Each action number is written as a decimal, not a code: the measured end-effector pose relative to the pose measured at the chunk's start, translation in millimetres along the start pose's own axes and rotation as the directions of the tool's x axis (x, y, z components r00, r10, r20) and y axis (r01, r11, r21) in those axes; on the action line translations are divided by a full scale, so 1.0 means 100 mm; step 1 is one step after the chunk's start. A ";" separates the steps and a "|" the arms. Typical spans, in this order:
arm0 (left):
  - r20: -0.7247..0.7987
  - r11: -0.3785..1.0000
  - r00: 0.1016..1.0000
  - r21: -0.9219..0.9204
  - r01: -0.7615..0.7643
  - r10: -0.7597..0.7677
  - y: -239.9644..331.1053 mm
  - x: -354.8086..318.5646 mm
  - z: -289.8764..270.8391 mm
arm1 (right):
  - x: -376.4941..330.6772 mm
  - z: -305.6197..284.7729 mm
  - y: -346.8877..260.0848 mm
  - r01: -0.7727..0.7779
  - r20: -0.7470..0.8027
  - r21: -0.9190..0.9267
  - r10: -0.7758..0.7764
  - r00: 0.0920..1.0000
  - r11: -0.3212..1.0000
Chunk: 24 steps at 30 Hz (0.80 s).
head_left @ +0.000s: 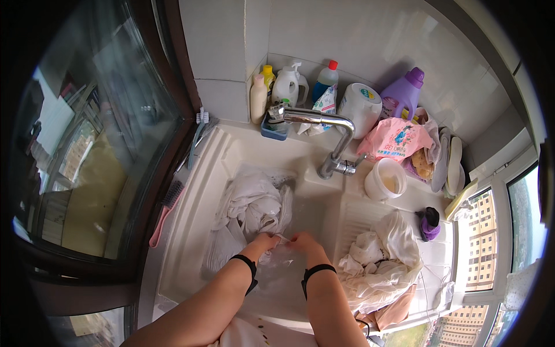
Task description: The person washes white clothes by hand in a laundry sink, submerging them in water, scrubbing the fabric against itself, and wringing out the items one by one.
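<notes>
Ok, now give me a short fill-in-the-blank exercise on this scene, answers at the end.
The left hand and right hand hold fabric coloured ____. Both arm bands are coloured ____. The dark-bristled brush has a handle coloured ____. In this view, the open white tub sits to the ____ of the tap.

Missing words: white; black; pink; right.

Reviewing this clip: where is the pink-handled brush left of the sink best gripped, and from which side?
Probably mid-handle on the brush, from above and the sink side. The bare pink handle points toward the person, the dark bristles sit at the far end, and the window frame crowds its left.
</notes>
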<state>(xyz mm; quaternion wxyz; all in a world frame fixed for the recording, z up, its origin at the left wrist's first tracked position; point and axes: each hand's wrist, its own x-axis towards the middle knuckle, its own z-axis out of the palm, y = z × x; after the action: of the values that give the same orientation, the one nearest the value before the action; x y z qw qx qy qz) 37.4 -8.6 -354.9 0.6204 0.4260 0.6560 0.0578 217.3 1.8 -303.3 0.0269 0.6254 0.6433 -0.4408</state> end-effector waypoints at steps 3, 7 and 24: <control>-0.251 0.872 0.885 0.407 -0.270 0.391 -0.18 0.43 -0.04 | 0.28 0.02 0.16 0.051 0.011 -0.118 -0.050 0.999 0.992; -0.203 0.529 0.734 0.814 -0.242 0.648 -0.37 1.16 -0.22 | 0.44 -0.02 -0.14 -0.041 -0.261 -0.183 -0.008 0.965 0.982; 0.410 0.439 0.902 0.792 -0.425 0.133 -0.16 -0.35 -0.32 | -0.16 0.28 -0.87 0.167 0.367 -0.680 0.134 0.920 0.714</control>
<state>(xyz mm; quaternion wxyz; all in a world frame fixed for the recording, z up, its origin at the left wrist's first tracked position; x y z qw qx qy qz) -2.8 -26.7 -330.8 0.3898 0.7857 0.4162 -0.2397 134.0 -12.9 -264.0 0.3850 0.4615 0.7486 -0.2801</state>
